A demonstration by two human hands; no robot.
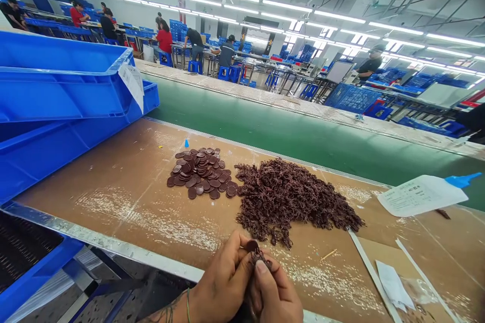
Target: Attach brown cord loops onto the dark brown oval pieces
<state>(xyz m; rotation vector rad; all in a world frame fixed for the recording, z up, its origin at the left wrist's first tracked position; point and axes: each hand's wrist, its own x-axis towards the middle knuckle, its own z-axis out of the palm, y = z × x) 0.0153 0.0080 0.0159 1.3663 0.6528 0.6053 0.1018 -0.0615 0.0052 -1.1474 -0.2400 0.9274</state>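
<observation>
Near the front edge of the bench, my left hand (227,275) pinches a brown oval disc (252,246) at its fingertips. Close against it, my right hand (275,290) grips a small dark brown curly piece (261,260), which touches or lies beside the disc. The fingertips of both hands meet, so part of what they hold is hidden. Beyond my hands lies a pile of similar brown discs (204,171), and to its right a larger heap of dark brown curly pieces (291,197).
Stacked blue crates (56,93) stand at the left. A green conveyor belt (235,113) runs behind the brown bench top (125,171). On the right lie a white bottle with a blue nozzle (424,195), a metal strip (373,272) and white paper (394,282). Several people work farther back.
</observation>
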